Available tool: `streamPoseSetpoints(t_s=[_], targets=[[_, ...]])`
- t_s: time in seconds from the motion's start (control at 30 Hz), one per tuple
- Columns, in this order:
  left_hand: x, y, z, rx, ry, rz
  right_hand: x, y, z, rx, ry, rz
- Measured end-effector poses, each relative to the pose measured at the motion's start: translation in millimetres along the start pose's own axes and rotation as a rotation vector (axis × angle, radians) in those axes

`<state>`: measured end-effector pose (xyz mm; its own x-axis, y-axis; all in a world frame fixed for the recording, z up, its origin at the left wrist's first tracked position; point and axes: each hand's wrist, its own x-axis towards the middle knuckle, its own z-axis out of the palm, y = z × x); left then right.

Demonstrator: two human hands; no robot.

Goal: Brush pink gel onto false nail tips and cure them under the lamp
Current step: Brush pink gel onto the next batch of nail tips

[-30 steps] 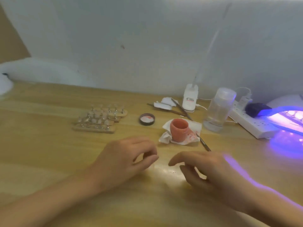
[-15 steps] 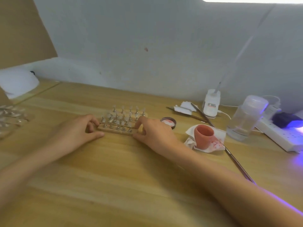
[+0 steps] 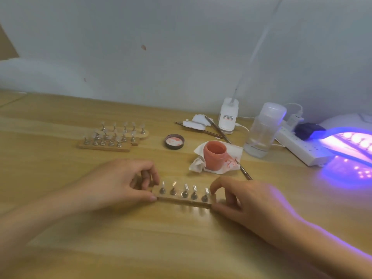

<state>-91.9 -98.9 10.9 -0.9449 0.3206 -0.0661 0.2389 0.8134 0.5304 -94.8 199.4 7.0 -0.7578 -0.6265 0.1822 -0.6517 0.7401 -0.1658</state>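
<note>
A wooden strip (image 3: pixel 182 200) carrying several clear nail tips on small metal stands lies near the table's front. My left hand (image 3: pixel 120 183) pinches its left end and my right hand (image 3: pixel 243 200) pinches its right end. Three more wooden strips with nail tips (image 3: pixel 112 137) lie stacked further back on the left. The pink gel pot (image 3: pixel 214 155) stands open on a stained white tissue (image 3: pixel 233 161), with its lid (image 3: pixel 174 141) to the left. A thin brush handle (image 3: pixel 244 171) lies by the tissue. The curing lamp (image 3: pixel 350 141) glows purple at the right edge.
A clear plastic bottle (image 3: pixel 263 129), a white charger unit (image 3: pixel 228 115), a white power strip (image 3: pixel 298 148) with a dark plug (image 3: pixel 309 129), and loose metal tools (image 3: pixel 216 128) sit along the back right. A white wall closes the back of the wooden table (image 3: pixel 80 228).
Both hands went left to the stacked strips, took hold of one, and brought it to the near middle of the table. Three strips stay behind.
</note>
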Motion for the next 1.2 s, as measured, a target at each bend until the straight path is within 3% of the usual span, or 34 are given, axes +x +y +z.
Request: streamPoseSetpoints(t_s=[0.23,0.37,0.47,0.7,0.8,0.9,1.03,1.13,1.2], targets=[[38,38,23,-0.03,-0.08,0.106,-48,74,-25,0.012,0.224,-0.037],[49,44,24,-0.025,-0.149,0.123,-52,98,-32,-0.241,0.219,-0.342],[51,44,21,-0.1,-0.194,0.136,-51,100,-31,-0.244,0.191,-0.525],[49,50,35,-0.338,-0.08,0.226,-40,106,-33,-0.344,0.314,-0.757],[47,49,37,-0.374,-0.022,0.248,-40,105,-41,-0.074,0.409,-0.642],[45,48,38,-0.345,0.023,0.291,-32,92,-47,0.491,0.706,-0.358],[41,48,39,-0.27,0.075,0.362,1,72,-51,0.926,1.034,-0.06],[35,49,41,-0.074,0.147,0.416,23,65,-47,1.137,1.015,0.129],[33,53,40,-0.064,0.232,0.41,33,65,-46,1.193,0.947,0.176]])
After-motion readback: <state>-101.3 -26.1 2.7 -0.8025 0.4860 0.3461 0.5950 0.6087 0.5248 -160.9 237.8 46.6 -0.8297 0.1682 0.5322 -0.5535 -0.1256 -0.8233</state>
